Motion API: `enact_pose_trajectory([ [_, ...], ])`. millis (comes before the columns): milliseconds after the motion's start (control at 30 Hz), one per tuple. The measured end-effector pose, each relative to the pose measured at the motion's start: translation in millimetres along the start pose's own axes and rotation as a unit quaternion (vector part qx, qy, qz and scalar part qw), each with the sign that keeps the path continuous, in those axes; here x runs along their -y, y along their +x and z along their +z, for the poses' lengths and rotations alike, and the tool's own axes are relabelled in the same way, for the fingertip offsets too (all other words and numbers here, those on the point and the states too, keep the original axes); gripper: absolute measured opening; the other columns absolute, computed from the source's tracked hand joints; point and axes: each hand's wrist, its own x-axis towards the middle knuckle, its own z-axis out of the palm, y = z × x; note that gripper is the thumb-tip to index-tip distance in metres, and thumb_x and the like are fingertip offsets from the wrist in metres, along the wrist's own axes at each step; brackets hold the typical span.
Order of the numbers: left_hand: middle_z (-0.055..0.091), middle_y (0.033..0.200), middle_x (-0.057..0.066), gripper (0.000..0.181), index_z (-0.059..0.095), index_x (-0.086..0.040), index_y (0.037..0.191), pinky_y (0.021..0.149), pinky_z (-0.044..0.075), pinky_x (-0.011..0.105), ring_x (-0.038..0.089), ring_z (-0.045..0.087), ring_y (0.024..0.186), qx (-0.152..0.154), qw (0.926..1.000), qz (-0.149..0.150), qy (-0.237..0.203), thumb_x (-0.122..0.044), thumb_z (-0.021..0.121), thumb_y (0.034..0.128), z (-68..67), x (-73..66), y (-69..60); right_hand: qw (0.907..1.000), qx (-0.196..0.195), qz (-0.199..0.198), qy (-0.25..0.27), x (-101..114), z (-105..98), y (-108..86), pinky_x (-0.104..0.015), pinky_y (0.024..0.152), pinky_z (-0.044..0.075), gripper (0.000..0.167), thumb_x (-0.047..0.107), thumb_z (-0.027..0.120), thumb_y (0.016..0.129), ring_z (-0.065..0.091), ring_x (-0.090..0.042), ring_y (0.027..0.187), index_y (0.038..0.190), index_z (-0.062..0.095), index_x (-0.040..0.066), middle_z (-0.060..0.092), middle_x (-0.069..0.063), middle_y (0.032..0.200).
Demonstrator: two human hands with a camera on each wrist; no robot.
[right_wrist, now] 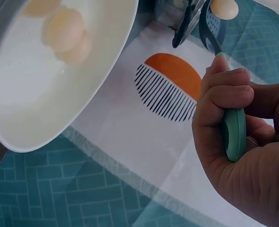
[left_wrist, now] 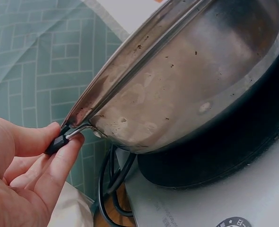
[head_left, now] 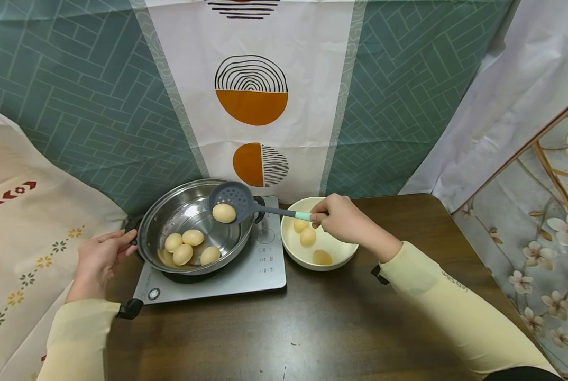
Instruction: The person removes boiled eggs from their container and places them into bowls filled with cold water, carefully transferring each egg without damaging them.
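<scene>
My left hand [head_left: 100, 260] pinches the black side handle [left_wrist: 58, 143] of a steel pan [head_left: 146, 238] between thumb and fingers. Several eggs [head_left: 193, 237] lie in the pan's lower left part. My right hand [head_left: 343, 218] is curled round the mint-green handle [right_wrist: 235, 135] of a grey slotted ladle [head_left: 236, 196]. One egg [head_left: 224, 213] rests on the ladle's head, above the pan's right side. Beneath my right hand stands a white bowl [head_left: 346, 253] with several eggs [head_left: 308, 236] in it.
The pan stands on a silver induction cooker [head_left: 260, 280] on a dark wooden table [head_left: 246, 333]. Black cables [left_wrist: 104, 189] run beside the cooker in the left wrist view. Patterned cloth [head_left: 384, 106] hangs behind the table, and a flowered panel [head_left: 550, 264] is at the right.
</scene>
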Motion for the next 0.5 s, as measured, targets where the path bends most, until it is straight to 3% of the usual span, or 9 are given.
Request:
enact_pose_trajectory([
  [167, 0.071, 0.071, -0.002, 0.018, 0.064, -0.014, 0.086, 0.057, 0.061, 0.025, 0.013, 0.07, 0.062, 0.013, 0.9999, 0.004, -0.011, -0.006, 0.076, 0.0758, 0.0, 0.0, -0.1, 0.9999, -0.01, 0.004, -0.007, -10.9, -6.2, -4.3, -0.022, 0.051, 0.043, 0.014, 0.018, 0.058, 0.093, 0.058, -0.016, 0.068, 0.095, 0.071, 0.011, 0.069, 0.0, 0.08],
  [500, 0.071, 0.072, -0.001, 0.015, 0.064, -0.013, 0.086, 0.057, 0.061, 0.026, 0.014, 0.07, 0.063, 0.027, 0.9992, 0.008, -0.027, -0.002, 0.072, 0.0797, -2.0, 0.6, 0.9, 0.9996, -0.016, 0.021, -0.002, -33.4, -19.0, -17.6, -0.021, 0.05, 0.041, 0.015, 0.015, 0.057, 0.093, 0.055, -0.016, 0.066, 0.095, 0.07, 0.008, 0.067, -0.002, 0.081],
])
